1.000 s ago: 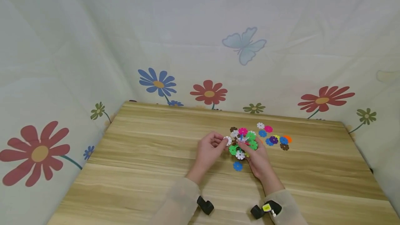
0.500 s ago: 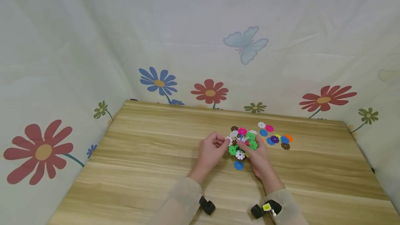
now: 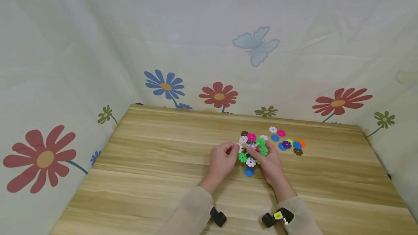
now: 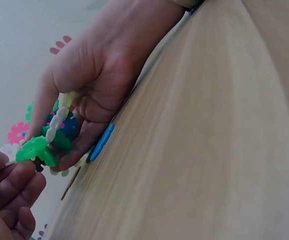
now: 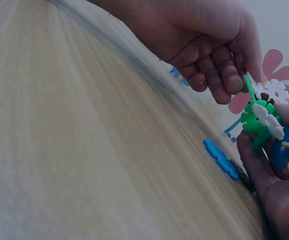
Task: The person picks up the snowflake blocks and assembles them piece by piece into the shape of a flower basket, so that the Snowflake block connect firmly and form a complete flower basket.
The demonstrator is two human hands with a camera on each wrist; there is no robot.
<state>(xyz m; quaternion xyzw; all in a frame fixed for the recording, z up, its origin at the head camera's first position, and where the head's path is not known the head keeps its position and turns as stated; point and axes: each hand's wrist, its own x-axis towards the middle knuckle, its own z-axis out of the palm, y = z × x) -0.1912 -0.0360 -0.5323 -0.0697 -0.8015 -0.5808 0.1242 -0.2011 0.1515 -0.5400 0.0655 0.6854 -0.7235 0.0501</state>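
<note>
My right hand [image 3: 270, 164] grips a cluster of interlocked snowflake discs [image 3: 250, 162], green, white, pink and blue, with its thumb over the top. At the cluster's left side my left hand [image 3: 223, 160] pinches a white snowflake disc [image 3: 240, 148] between thumb and index finger. In the right wrist view that white disc [image 5: 255, 85] meets the cluster beside a green disc [image 5: 257, 117]. The left wrist view has the left fingers [image 4: 22, 182] right at the green edge, while the right hand [image 4: 102, 65] holds the cluster from the far side.
Loose snowflake discs lie to the right on the wooden table [image 3: 163, 148], among them a purple disc [image 3: 286, 144], a pink disc [image 3: 281, 133] and a brown disc [image 3: 298, 152]. A blue disc [image 3: 249, 172] lies nearer me, just below the cluster. A flowered curtain [image 3: 196, 46] hangs behind.
My left hand has shifted slightly right, bringing the white disc closer against the cluster; less of the disc shows now. The right hand keeps its hold in nearly the same place.
</note>
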